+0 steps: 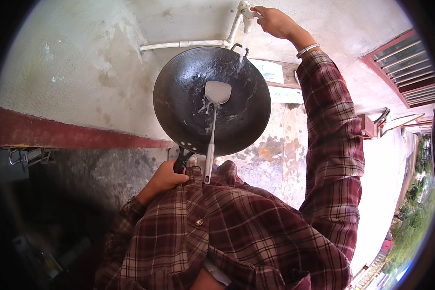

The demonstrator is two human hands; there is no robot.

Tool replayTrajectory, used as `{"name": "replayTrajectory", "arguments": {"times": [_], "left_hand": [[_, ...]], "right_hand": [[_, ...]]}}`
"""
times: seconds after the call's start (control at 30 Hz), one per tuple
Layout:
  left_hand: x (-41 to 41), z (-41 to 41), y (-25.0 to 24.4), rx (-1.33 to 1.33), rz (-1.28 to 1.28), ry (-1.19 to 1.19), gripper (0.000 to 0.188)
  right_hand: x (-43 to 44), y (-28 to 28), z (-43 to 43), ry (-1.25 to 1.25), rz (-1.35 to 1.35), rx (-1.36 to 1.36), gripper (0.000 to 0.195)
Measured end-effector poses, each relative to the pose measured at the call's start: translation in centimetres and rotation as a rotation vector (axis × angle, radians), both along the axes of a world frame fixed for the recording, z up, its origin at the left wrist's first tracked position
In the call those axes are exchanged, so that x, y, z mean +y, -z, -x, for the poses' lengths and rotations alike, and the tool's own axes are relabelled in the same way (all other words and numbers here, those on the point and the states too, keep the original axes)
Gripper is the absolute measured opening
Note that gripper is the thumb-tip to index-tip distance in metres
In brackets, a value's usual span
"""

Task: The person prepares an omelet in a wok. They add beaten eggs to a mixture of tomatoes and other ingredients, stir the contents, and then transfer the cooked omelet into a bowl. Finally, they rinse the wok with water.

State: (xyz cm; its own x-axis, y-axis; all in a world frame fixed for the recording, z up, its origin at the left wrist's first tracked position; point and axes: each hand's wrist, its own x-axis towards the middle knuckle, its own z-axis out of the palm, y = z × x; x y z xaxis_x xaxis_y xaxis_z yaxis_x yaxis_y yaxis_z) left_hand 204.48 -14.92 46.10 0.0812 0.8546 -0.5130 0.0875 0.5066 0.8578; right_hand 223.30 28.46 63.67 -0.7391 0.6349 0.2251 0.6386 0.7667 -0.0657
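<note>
My left hand (166, 176) grips the black handle of a large dark wok (188, 108). A metal spatula (218, 92) lies in the wok, its blade near the middle and its long handle over the near rim, towards my plaid shirt. Up at the wall, my right hand (277, 22) holds the lever of a white plastic tap (248, 21), fingers closed on it. Water (242, 52) runs from the tap into the wok near its far loop handle (240, 48). Some water wets the wok's inside.
A white pipe (185, 44) runs along the wall beyond the wok. Right of the wok is a wooden board (290, 74) with printed sheets on it. A barred window (406, 69) is at the upper right. Stained concrete floor (268, 156) lies below, with my shoes partly visible.
</note>
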Motion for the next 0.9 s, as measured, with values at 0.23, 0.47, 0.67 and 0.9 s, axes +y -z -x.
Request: {"name": "replayTrajectory", "arguments": {"times": [0.23,0.47,0.67,0.9], "left_hand": [[1.6,0.6,-1.0,-0.078,0.052,0.009,0.018],[6.9,-1.3,-0.9,-0.131,0.04,0.214,0.013],[13.3,-3.7,0.9,-0.285,0.085,0.32,0.017],[19.1,-4.7,0.5,-0.23,0.034,0.373,0.017]], "right_hand": [[0.7,0.2,0.3,-0.005,0.08,0.067,0.047],[0.9,0.0,1.2,-0.033,0.18,0.071,0.043],[0.1,-0.8,0.7,-0.075,0.238,0.054,0.039],[-0.7,-2.1,0.9,-0.07,0.354,-0.014,0.041]]}}
